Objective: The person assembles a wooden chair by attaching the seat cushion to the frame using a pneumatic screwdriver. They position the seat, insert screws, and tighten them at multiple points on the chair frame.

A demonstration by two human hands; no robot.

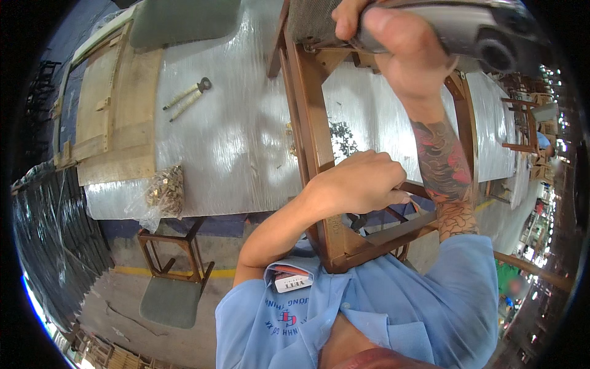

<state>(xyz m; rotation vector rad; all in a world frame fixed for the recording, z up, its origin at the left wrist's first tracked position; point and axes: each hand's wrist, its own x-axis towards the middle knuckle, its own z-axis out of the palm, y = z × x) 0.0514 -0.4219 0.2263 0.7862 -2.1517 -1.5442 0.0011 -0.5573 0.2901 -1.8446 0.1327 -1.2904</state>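
A brown wooden chair frame stands in front of my chest, with a grey-brown padded part at its far end. My left hand is closed over the near part of the frame, beside its side rail; what its fingers hold, if anything, is hidden. At the top right, my right hand is wrapped around a dark grey power tool with a round black part. That tool is blurred and partly cut off, so its exact kind is unclear. A pile of small dark screws or fittings shows through the frame.
Clear plastic film covers the worktable. Pincers with pale handles, a bag of brass-coloured hardware, a wooden panel and a grey cushion lie on the left. A grey-seated chair is on the floor; a person in green is far right.
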